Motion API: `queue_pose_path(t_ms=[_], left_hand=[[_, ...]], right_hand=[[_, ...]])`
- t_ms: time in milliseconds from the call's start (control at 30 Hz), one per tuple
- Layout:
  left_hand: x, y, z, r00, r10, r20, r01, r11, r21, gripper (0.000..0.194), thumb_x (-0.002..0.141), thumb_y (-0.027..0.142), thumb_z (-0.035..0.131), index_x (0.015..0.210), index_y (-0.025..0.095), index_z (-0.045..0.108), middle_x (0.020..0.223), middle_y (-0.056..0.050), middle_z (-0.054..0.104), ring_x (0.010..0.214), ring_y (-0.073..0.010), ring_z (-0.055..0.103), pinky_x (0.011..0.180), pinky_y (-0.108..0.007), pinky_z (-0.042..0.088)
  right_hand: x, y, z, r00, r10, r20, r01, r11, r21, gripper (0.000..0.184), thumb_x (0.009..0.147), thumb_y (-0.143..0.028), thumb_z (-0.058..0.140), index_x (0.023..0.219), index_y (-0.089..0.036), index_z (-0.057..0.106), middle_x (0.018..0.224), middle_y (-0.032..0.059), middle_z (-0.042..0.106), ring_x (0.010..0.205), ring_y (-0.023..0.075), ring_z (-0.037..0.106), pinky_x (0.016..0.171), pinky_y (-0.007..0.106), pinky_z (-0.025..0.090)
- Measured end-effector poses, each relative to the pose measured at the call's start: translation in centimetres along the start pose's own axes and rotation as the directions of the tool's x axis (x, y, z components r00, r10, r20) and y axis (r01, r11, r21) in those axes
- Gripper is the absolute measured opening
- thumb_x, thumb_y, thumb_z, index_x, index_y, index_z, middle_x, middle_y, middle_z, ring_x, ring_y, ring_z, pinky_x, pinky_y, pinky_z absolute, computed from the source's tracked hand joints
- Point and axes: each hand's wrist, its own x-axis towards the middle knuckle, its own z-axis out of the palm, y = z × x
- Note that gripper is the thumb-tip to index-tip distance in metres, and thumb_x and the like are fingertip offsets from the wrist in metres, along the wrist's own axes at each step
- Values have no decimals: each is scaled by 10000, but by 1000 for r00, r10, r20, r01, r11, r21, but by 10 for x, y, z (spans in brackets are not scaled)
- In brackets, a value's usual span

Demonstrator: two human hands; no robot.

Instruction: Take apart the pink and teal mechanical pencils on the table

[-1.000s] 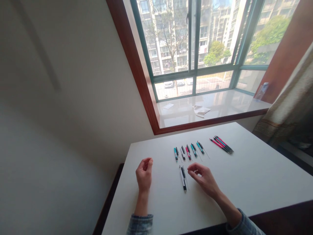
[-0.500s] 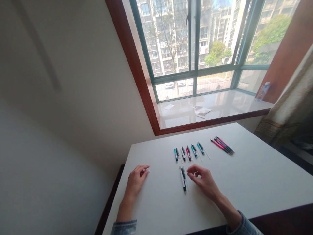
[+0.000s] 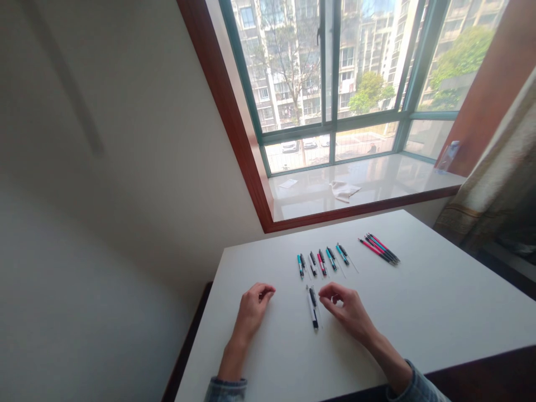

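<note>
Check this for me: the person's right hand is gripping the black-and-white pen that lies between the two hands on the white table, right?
Not quite. The head view shows the right hand not gripping the black-and-white pen. Its curled fingers are beside the pen, apart from it. The rest stands: the pen lies on the white table between that hand and the left hand.

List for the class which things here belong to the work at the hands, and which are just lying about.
Part of the work: left hand, right hand, pen between the hands, row of pens, bunch of pens.

Lying about: cloth on the sill, paper on the sill, clear packet.
</note>
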Motion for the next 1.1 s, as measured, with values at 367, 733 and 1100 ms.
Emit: queue_pose_path(t_ms=[367,733,1100], left_hand=[[-6,62,73,974,107,198,46,767,-640,243,838,371,784,915,146,735,877,-68,747,823,-197,682,780,-287,537],[-9,58,74,966,97,240,104,703,-704,273,825,351,805,1003,150,756,873,-68,751,820,-194,687,783,-293,536],[-7,52,70,989,50,141,35,839,-542,325,891,446,712,1063,176,764,939,-85,758,856,-213,679,784,-302,535]], right_hand=[[1,3,2,998,23,59,-28,996,85,204,899,-398,713,915,-210,789,876,30,790,817,203,713,792,295,547],[1,-3,4,996,14,84,-28,985,169,248,905,-437,710,928,-201,781,900,45,789,843,215,721,799,305,565],[4,6,2,999,47,24,-47,999,-23,230,948,-411,631,934,-225,765,919,29,775,818,200,692,769,301,521]])
